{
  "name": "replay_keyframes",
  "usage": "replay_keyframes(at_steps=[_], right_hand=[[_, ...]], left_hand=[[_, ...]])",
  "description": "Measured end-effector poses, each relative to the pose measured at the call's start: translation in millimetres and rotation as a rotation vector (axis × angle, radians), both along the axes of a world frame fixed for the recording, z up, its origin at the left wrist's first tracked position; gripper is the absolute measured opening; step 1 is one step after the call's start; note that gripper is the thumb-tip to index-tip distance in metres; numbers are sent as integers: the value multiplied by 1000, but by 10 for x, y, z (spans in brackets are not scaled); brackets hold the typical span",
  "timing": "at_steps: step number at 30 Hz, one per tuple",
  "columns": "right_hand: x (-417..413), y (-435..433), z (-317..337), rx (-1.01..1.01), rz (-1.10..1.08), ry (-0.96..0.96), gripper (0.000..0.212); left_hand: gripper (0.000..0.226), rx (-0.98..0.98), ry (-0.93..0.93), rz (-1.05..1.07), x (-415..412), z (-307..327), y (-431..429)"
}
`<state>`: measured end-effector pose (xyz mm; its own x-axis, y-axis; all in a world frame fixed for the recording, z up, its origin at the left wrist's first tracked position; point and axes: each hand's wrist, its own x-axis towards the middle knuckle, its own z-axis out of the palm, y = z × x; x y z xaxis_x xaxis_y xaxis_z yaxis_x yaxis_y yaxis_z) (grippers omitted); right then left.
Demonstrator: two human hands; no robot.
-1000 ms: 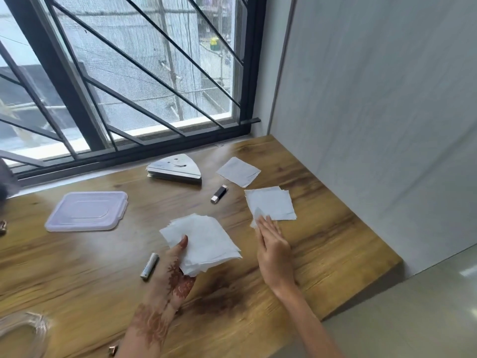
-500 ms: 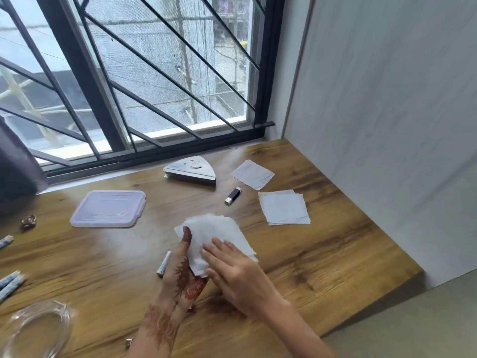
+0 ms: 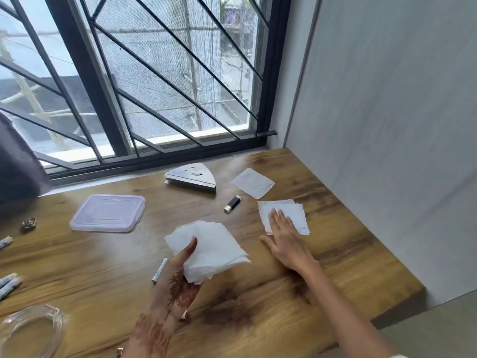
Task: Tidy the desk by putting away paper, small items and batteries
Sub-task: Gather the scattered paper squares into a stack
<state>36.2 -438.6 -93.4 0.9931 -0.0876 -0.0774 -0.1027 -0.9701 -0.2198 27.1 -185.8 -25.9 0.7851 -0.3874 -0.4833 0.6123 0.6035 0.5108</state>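
My left hand (image 3: 178,282) holds a stack of white paper squares (image 3: 211,249) just above the wooden desk (image 3: 258,319), thumb on top. My right hand (image 3: 286,241) lies flat with fingers spread, its fingertips on a second small pile of white papers (image 3: 294,215) on the right. One more single paper square (image 3: 253,182) lies further back. A silver battery (image 3: 160,270) rests on the desk just left of my left hand. More batteries (image 3: 7,282) lie at the left edge.
A black USB stick (image 3: 232,203), a metal fan-shaped holder (image 3: 192,177), a translucent plastic lid (image 3: 108,213), a small metal trinket (image 3: 29,223) and a clear glass dish (image 3: 31,329) sit on the desk. Barred window behind, grey wall on the right.
My right hand went from the right-hand pile to the stack in my left hand, then reached back out onto the right-hand pile. The left hand kept its stack.
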Motion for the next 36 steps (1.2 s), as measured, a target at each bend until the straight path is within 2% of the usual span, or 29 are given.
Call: replay_keyframes(at_steps=[3, 8, 13, 15, 18, 21, 24, 26, 29, 32, 36], right_hand=[[22, -27, -87, 27, -10, 38, 67], [52, 34, -164, 59, -66, -59, 48], [97, -2, -231, 45, -100, -172, 46], [73, 17, -225, 167, -130, -245, 44], [-2, 151, -80, 522, -245, -430, 36], [-96, 401, 124, 667, -217, -560, 30], [-260, 739, 347, 696, -24, -574, 56], [-350, 938, 398, 626, 141, -516, 50], [-438, 1184, 376, 386, 351, -527, 40], [-460, 1295, 308, 176, 425, -532, 43], [-469, 1304, 282, 28, 480, -492, 45]], left_hand=[[44, 29, -16, -32, -8, -4, -3], [34, 131, -112, 0, -30, 32, -48], [15, 122, -18, 20, 19, 13, -54], [16, 99, -2, 19, 36, -7, -44], [17, 71, 14, 44, 40, -28, -22], [18, 28, 12, 40, 45, -30, -24], [21, 20, 37, 30, 70, -52, -40], [23, 28, 55, 21, 69, -62, -35], [35, -12, 67, -1, 42, -40, -18], [62, -109, 45, -36, 29, -12, 9], [52, -90, 34, -32, 37, 9, 13]])
